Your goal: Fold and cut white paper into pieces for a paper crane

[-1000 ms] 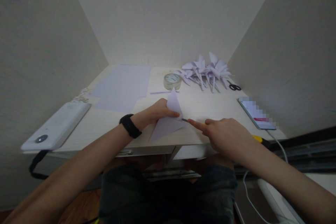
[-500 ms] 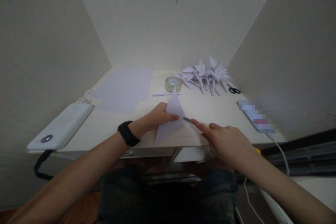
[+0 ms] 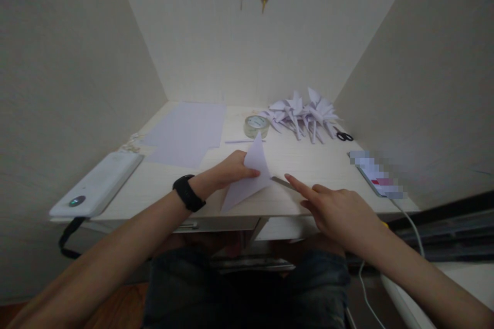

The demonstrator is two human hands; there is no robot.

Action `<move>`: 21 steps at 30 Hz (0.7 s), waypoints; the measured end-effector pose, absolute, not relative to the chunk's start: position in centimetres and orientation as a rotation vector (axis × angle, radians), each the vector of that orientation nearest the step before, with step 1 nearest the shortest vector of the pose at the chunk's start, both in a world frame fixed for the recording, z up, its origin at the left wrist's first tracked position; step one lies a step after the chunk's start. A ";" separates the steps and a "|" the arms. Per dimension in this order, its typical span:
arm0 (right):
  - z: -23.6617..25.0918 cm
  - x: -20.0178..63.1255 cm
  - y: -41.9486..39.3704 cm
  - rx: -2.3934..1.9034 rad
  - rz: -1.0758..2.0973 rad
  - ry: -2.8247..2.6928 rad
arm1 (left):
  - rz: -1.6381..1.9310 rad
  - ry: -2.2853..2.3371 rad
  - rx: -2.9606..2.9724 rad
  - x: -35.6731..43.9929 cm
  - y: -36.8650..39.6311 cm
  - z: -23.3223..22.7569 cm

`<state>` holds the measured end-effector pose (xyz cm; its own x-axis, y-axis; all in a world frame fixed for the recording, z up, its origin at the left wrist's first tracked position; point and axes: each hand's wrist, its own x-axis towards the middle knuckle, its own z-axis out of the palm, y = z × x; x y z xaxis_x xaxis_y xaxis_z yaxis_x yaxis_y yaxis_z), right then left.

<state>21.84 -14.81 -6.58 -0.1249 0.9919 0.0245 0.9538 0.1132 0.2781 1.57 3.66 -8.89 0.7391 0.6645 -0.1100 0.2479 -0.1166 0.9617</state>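
Note:
A folded piece of white paper (image 3: 252, 177) is pinched in my left hand (image 3: 234, 167), thumb on its near face and the other fingers behind it. From the right, my right hand (image 3: 334, 208) grips a utility knife (image 3: 284, 183), its index finger stretched along the top. The knife's grey blade points left, and its tip lies at or very close to the paper's right edge. Most of the handle is hidden in my palm. Just beyond the paper lie a thin rolled paper stick (image 3: 237, 141) and a roll of clear tape (image 3: 256, 127).
Several paper pinwheels (image 3: 303, 110) are heaped at the back right, beside black-handled scissors (image 3: 344, 136). White sheets (image 3: 185, 126) lie at the back left. A white device (image 3: 96, 182) sits on the left edge, a phone (image 3: 374, 175) with a cable on the right.
My right hand and the knife have shifted slightly right, with more of the blade showing. The paper has turned a little in my left hand. The whole view has shifted slightly.

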 end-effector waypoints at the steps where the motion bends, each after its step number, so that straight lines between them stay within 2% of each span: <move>1: -6.5 22.2 -15.0 1.995 0.317 2.244 | 0.383 0.732 1.712 1.4 3.9 -8.7; 4: -5.9 23.2 -15.4 2.127 0.255 2.375 | 0.234 0.638 1.819 1.1 5.1 -7.8; 9: -4.5 23.2 -13.9 2.560 0.034 2.601 | -0.255 0.437 2.101 2.2 6.4 -5.7; 12: -4.5 22.1 -12.1 2.864 -0.553 2.480 | -0.436 0.337 2.154 3.6 6.1 -5.0; 14: -4.9 21.5 -10.9 2.935 -1.063 2.350 | -0.515 0.301 2.178 4.4 5.7 -4.9; 16: -5.5 21.0 -10.1 2.978 -1.445 2.221 | -0.574 0.281 2.200 4.9 5.4 -4.9; 19: -6.3 20.7 -9.6 3.048 -1.794 2.050 | -0.561 0.289 2.336 5.2 5.0 -4.9; 21: -6.6 20.6 -9.5 3.086 -1.913 1.959 | -0.409 0.342 2.512 5.1 4.5 -5.0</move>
